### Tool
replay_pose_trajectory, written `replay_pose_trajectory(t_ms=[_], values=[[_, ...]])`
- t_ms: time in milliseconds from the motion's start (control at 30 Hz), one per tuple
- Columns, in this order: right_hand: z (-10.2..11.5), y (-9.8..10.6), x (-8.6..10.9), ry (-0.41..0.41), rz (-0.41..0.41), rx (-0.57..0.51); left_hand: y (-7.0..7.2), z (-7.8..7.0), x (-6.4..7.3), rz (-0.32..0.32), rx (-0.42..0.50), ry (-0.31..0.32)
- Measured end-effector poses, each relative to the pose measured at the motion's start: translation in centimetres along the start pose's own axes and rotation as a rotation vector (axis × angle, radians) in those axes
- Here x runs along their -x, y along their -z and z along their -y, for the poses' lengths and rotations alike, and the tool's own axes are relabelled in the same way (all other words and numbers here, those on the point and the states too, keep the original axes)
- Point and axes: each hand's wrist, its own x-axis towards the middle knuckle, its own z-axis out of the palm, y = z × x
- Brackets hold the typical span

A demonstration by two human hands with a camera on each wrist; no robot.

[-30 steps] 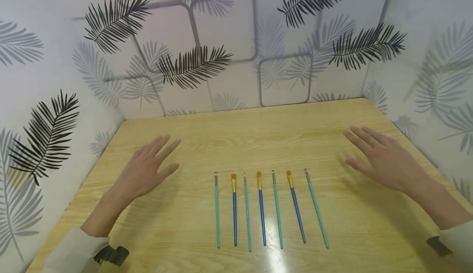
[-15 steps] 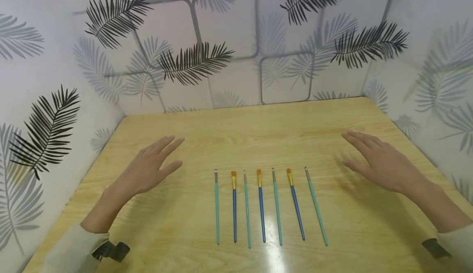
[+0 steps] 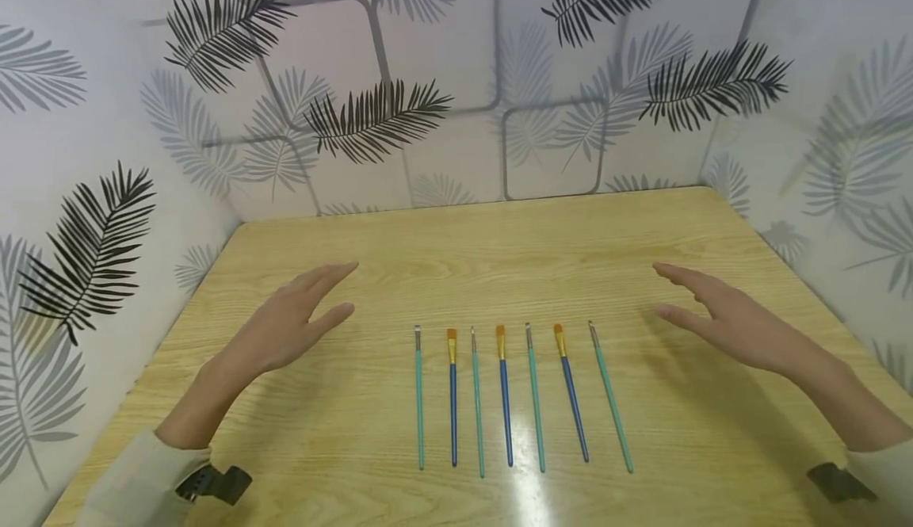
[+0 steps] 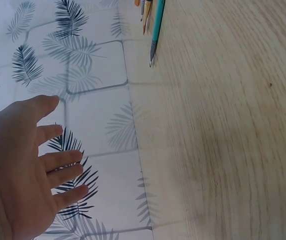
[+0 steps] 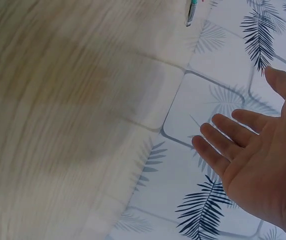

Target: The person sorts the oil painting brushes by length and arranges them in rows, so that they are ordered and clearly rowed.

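Note:
Several paintbrushes lie side by side on the table, bristles toward the wall, teal and blue handles alternating. The leftmost teal paintbrush (image 3: 419, 408) is the one nearest my left hand (image 3: 292, 325), which hovers to its left with fingers extended and nothing held. On the other side, my right hand (image 3: 735, 321) hangs above the table, right of the outermost teal paintbrush (image 3: 612, 400), fingers straight and palm inward. Between them lie blue paintbrushes with gold ferrules, such as the middle blue paintbrush (image 3: 506, 408). The left wrist view catches the tip of a teal paintbrush (image 4: 157, 30).
The light wood table (image 3: 342, 448) meets a leaf-patterned wall (image 3: 442, 154) at the back and similar walls on both sides. A bright glare spot lies on the tabletop near the brushes' handle ends. Each wrist wears a dark strap (image 3: 214, 483).
Both hands have turned slightly, thumbs and fingers now seen more edge-on. The right hand has shifted a little to the left. The paintbrushes stay in place; the head view has tilted slightly.

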Motion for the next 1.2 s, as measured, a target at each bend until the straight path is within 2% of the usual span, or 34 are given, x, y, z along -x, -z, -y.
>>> replay_pose_trajectory(t_ms=[300,633,867,1033,1200], values=[[-0.1,0.0,0.2,-0.014,0.022,-0.054,0.2,-0.4,0.1,0.043,0.080,0.052],[0.4,-0.1,0.7,-0.039,0.035,-0.110,-0.3,-1.4,0.0,0.070,0.189,0.045],[0.5,-0.3,0.8,-0.060,0.054,-0.163,-0.5,-2.0,-0.1,0.077,0.316,0.032],[0.5,-0.7,0.7,-0.054,0.057,-0.197,-0.4,-2.8,0.1,0.089,0.368,0.043],[0.9,-1.3,0.6,-0.041,0.067,-0.253,-1.2,-3.3,0.0,0.114,0.418,0.058]])
